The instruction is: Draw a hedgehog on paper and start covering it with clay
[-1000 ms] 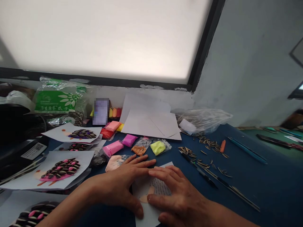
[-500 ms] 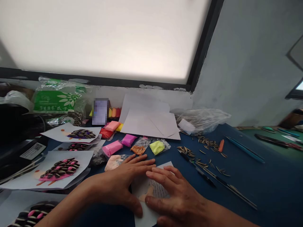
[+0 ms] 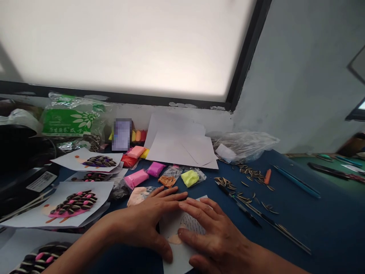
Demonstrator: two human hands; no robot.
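Note:
A white sheet of paper (image 3: 173,264) lies on the dark blue table between my hands. It bears a hatched pen drawing (image 3: 193,223) and a flat piece of peach clay (image 3: 175,239). My left hand (image 3: 145,219) rests across the paper's left edge, fingers stretched out and thumb apart. Over the right side of the sheet, my right hand (image 3: 218,236) has its fingers spread, and its thumb tip touches the edge of the peach clay. Part of the drawing is hidden under the right hand. Just beyond my left hand sits a bag of peach clay (image 3: 139,195).
Bags of pink (image 3: 136,179), orange (image 3: 167,180) and yellow clay (image 3: 190,177) lie ahead. Sunflower seeds (image 3: 225,183), a black pen (image 3: 242,207) and a blue pen (image 3: 296,180) are rightward. Hedgehog seed pictures (image 3: 102,194) are at left; blank paper (image 3: 182,148) is behind.
My right thumb and fingers have shifted slightly right and down, and the peach clay beside the thumb now looks flatter. My left hand has barely moved.

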